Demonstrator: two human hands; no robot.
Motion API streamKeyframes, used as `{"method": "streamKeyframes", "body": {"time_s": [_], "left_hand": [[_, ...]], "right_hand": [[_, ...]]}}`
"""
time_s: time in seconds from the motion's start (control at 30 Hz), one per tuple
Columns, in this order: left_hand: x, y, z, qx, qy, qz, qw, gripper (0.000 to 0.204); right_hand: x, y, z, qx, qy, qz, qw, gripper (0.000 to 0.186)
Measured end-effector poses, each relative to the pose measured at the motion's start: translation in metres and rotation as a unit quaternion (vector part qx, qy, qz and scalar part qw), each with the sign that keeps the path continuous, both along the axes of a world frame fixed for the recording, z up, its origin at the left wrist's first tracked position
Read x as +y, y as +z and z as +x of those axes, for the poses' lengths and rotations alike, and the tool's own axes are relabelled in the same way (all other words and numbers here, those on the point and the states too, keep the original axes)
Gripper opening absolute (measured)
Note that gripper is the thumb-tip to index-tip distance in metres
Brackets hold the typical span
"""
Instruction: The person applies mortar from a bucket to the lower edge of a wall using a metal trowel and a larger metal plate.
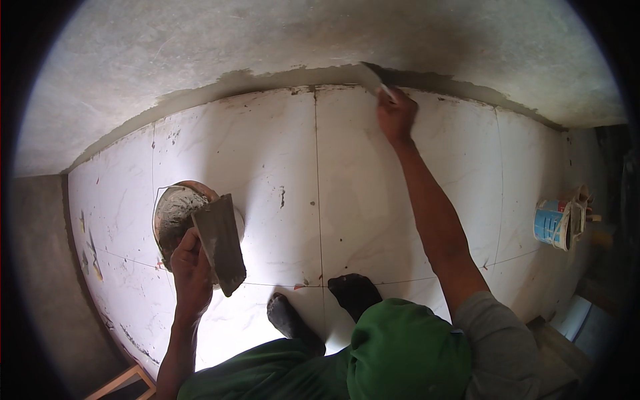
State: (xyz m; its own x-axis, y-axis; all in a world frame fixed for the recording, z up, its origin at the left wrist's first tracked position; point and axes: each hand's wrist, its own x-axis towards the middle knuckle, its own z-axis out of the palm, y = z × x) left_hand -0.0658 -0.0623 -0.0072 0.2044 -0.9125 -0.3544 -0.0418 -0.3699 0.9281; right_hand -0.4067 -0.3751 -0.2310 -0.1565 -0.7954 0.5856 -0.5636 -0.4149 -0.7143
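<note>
My left hand (192, 277) is closed round the grip of a flat rectangular trowel (224, 250); grey mortar coats its face. It is held tilted over the right side of a bucket (175, 217) with grey mortar inside, and hides part of the rim. Far ahead, my right hand (399, 119) is closed on the pale handle of a putty knife (375, 79). Its blade, slightly blurred, lies at the strip of damp grey mortar (227, 87) along the foot of the wall. Whether the blade carries mortar I cannot tell.
Large white floor tiles (360, 200) bear scattered mortar crumbs. A blue and white bucket (552, 223) with things in it stands at the right. Small tools (93, 257) lie at the left, and a wooden frame (123, 383) is at lower left. My dark-socked feet (353, 293) are near.
</note>
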Motion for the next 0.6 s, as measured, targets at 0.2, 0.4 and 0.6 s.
{"method": "streamKeyframes", "body": {"time_s": [0.2,0.4,0.6], "left_hand": [[0.006,0.006,0.001,-0.027,0.046,0.005,0.999,0.02],[-0.008,0.008,-0.001,-0.015,0.021,0.019,1.0,0.022],[0.004,0.007,0.012,-0.012,0.021,-0.01,1.0,0.025]], "right_hand": [[0.011,0.01,-0.003,-0.014,0.095,0.076,0.992,0.014],[-0.033,0.007,0.061,-0.015,0.219,0.158,0.963,0.023],[-0.033,-0.009,-0.022,0.127,0.075,0.101,0.984,0.017]]}}
